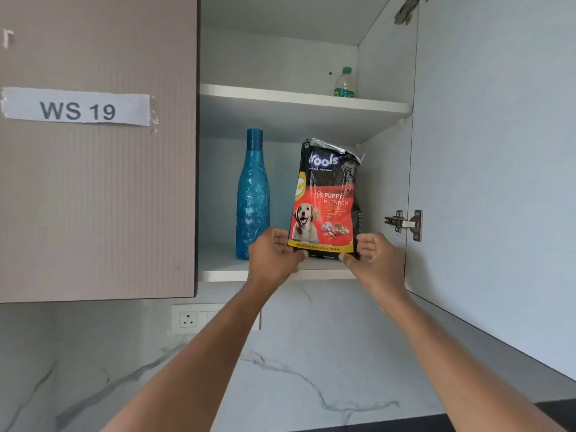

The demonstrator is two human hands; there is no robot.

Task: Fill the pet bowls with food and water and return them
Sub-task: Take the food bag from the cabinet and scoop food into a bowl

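A black and red puppy food bag stands upright on the lower shelf of an open wall cupboard, its torn top crumpled. My left hand grips the bag's bottom left corner and my right hand grips its bottom right corner. A tall blue plastic water bottle stands on the same shelf, just left of the bag and behind my left hand. No pet bowls are in view.
A small clear bottle with a green cap sits on the upper shelf. The cupboard door hangs open on the right; the closed door on the left bears a "WS 19" label. A wall socket is on the marble backsplash below.
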